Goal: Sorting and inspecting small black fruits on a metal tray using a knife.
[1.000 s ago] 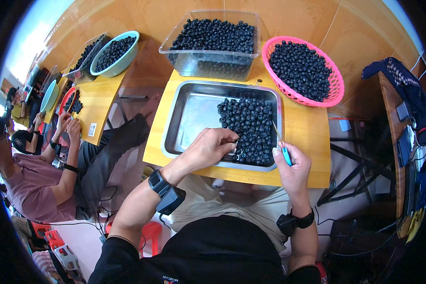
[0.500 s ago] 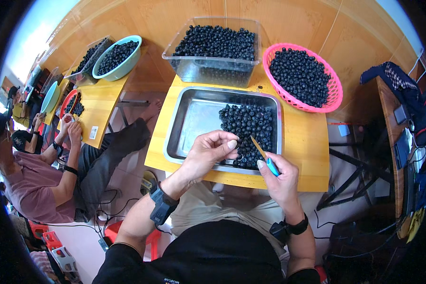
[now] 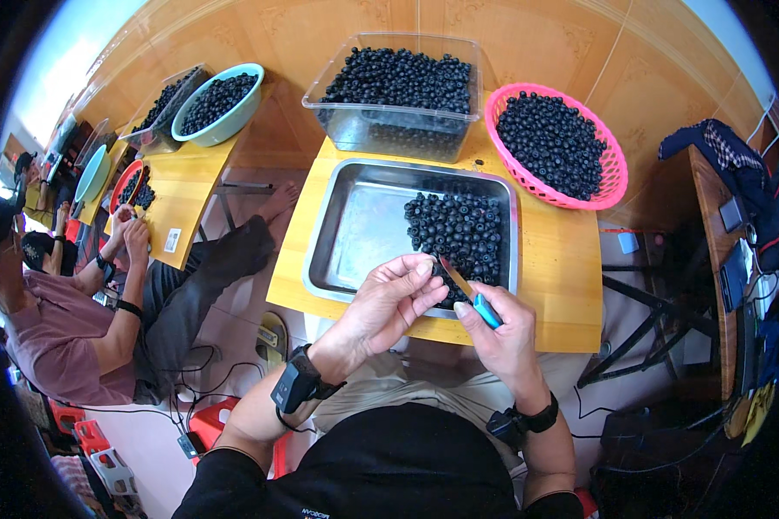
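Note:
My left hand [image 3: 388, 294] is over the front of a metal tray [image 3: 337, 251], its thumb and index fingertip pinched together. What they pinch is too small to make out against the dark pile. My right hand [image 3: 504, 333] grips a small knife [image 3: 486, 311] with a turquoise handle and a narrow brownish blade. The blade slants up and left, its tip close beside my left fingertips. Small dark round berry-like fruits [image 3: 457, 227] lie heaped in the right half of the tray, partly hidden in front by my hands.
Behind the tray stands a clear plastic bin [image 3: 398, 130] full of the same fruits; right of it is a pink basket [image 3: 615, 169] of them. A co-worker [image 3: 78, 320] sits left at another yellow table [image 3: 195, 203] with a pale green bowl [image 3: 249, 111]. Cables [image 3: 225, 381] cross the floor.
My left hand has shifted slightly right and its pinch has come nearer the knife. The blade has moved left and down toward those fingertips.

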`<state>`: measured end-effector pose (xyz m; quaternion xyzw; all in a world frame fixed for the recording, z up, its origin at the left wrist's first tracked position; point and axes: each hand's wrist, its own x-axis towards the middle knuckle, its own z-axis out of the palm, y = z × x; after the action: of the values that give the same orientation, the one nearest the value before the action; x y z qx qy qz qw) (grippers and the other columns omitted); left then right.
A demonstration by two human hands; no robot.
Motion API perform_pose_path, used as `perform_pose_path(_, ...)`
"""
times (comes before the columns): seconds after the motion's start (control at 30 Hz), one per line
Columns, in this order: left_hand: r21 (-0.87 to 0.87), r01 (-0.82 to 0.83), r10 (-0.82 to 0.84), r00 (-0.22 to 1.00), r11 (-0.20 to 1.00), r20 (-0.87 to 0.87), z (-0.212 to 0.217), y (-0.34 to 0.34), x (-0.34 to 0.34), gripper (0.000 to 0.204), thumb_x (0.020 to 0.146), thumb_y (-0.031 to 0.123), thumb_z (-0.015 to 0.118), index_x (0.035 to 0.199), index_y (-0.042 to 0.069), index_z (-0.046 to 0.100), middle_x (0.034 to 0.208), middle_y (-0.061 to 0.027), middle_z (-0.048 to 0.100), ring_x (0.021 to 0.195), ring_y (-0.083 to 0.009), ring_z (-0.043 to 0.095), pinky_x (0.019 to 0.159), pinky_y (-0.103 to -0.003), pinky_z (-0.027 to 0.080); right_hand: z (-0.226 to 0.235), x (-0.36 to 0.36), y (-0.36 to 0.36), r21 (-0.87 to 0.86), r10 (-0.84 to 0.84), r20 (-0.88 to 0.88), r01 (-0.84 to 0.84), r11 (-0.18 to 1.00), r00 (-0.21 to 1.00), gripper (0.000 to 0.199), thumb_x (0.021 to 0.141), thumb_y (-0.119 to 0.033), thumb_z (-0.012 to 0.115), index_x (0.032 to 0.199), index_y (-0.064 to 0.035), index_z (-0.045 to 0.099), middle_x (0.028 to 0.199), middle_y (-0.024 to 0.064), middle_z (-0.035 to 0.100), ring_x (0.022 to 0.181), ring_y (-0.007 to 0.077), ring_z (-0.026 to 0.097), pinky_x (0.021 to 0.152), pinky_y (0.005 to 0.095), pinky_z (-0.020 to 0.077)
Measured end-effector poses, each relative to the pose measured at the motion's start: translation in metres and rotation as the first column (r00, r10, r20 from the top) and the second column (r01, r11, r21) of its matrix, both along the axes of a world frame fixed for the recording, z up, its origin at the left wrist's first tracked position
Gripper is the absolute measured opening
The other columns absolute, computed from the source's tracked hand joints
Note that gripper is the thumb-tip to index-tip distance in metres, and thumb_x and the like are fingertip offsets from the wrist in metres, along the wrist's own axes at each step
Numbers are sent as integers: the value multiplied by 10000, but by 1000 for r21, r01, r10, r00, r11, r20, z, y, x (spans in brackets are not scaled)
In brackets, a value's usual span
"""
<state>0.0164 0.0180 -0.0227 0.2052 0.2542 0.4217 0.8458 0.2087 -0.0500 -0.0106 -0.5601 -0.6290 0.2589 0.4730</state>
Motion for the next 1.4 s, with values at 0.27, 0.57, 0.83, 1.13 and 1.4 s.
perform_pose_path(0.27, 13, 13, -14, 991, 1000, 131, -3, -7, 0, 207, 1032, 135, 588, 1211, 37, 620, 1084, -72, 699, 1000, -164, 704, 920, -307, 612, 3, -7, -2, 66, 40, 39, -42, 997, 998, 412, 940, -296, 736, 1145, 57, 684, 835, 169, 671, 698, 279, 675, 625, 370, 521)
perform_pose_path(0.57, 5, 27, -28, 977, 1000, 211, -11, -14, -3, 249, 1022, 148, 610, 1248, 44, 617, 1118, -87, 699, 1005, -194, 698, 870, -323, 604, 2, -14, -2, 140, 6, 122, -24, 990, 993, 420, 933, -321, 741, 1120, 52, 691, 809, 182, 664, 684, 316, 678, 600, 394, 522)
perform_pose_path(0.83, 31, 9, -15, 979, 999, 201, -8, -16, -4, 234, 1011, 133, 623, 1221, 28, 622, 1115, -111, 698, 1008, -208, 699, 884, -327, 600, 6, -18, -6, 160, -23, 170, -4, 987, 985, 403, 913, -310, 765, 1087, 47, 695, 779, 172, 661, 654, 312, 671, 573, 391, 516)
perform_pose_path(1.13, 43, -12, 3, 981, 999, 195, -8, -20, -4, 210, 1007, 125, 628, 1192, 25, 626, 1107, -105, 698, 1014, -204, 695, 893, -340, 593, 8, -20, -6, 209, -35, 176, -3, 978, 984, 390, 900, -286, 779, 1083, 48, 694, 766, 166, 658, 634, 300, 664, 554, 389, 507)
perform_pose_path(1.4, 94, -9, -7, 986, 996, 165, -4, -24, -8, 198, 1005, 131, 634, 1182, 41, 639, 1097, -97, 701, 993, -176, 691, 864, -322, 592, 12, -21, -7, 202, -20, 151, -11, 979, 988, 360, 866, -235, 813, 1061, 50, 712, 747, 163, 656, 622, 285, 661, 549, 371, 500)
